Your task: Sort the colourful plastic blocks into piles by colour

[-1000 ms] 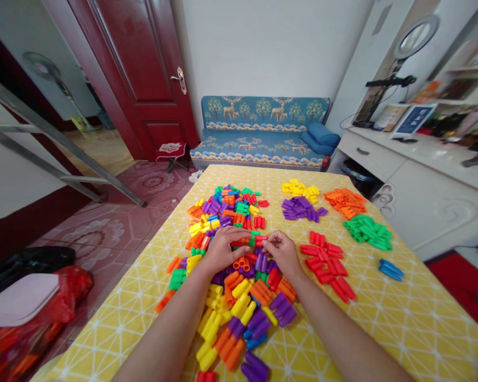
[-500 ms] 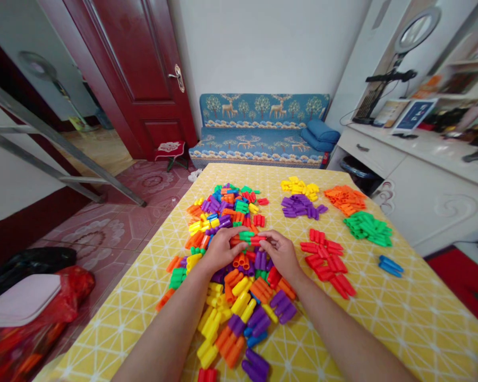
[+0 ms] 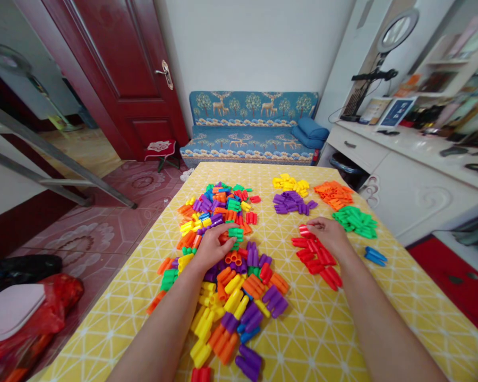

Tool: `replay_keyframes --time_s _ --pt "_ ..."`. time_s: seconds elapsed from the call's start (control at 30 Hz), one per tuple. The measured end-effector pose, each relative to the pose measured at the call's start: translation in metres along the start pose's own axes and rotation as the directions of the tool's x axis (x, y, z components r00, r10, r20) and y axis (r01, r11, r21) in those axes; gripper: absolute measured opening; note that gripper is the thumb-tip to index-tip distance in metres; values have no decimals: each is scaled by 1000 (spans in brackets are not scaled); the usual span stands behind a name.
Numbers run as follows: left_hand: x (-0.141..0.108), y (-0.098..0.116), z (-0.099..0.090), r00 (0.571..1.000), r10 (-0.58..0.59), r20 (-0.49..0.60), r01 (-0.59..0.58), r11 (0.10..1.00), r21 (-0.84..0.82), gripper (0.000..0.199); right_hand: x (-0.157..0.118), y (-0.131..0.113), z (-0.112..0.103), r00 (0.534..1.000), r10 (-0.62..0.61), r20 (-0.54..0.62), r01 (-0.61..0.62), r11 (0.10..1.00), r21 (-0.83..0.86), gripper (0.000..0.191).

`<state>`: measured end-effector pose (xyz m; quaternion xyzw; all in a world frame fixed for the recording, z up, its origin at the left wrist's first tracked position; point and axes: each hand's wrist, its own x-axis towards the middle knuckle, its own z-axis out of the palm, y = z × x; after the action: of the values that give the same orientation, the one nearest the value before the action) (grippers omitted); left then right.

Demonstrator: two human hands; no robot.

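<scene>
My left hand [image 3: 215, 246] is closed around a green plastic bullet-shaped building block [image 3: 236, 233], above a mixed heap of such blocks in several colours. At the red pile [image 3: 316, 255], my right hand [image 3: 330, 236] pinches a red block [image 3: 305, 230] at the pile's far end. The fingertips of this hand are partly hidden. Loose yellow blocks [image 3: 207, 321] and purple blocks [image 3: 249, 362] lie near my left forearm, joined in small groups.
Sorted piles of yellow blocks [image 3: 290, 184], purple blocks [image 3: 292, 202], orange blocks [image 3: 333, 194] and green blocks [image 3: 355, 220] lie on the yellow patterned tablecloth [image 3: 302, 329]. Two or so blue blocks [image 3: 375, 256] sit at the right. A blue sofa [image 3: 247, 138] stands beyond the table.
My right hand has moved right from beside the left hand to the red pile, carrying a red block away from the green one. My left hand stays over the heap. The view has shifted slightly.
</scene>
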<state>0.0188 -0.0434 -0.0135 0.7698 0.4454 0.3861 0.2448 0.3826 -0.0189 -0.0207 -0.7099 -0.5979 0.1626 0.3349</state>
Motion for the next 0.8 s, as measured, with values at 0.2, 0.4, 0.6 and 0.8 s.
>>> replay_keyframes --time_s 0.2,0.4,0.6,0.8 --pt "0 0 1 1000 11 -11 -11 1000 -21 33 -21 -37 11 985 -118 -129 76 955 -287 18" --pt "-1 -3 1 999 33 24 -32 999 -40 36 -63 -102 61 853 -517 72 484 836 259 36" --pt "-2 -5 3 998 47 48 -42 994 -103 51 -89 -120 92 737 -622 266 456 748 483 45" --pt "0 -6 4 998 20 56 -14 994 -108 41 -83 -108 92 868 -492 72 362 724 587 27"
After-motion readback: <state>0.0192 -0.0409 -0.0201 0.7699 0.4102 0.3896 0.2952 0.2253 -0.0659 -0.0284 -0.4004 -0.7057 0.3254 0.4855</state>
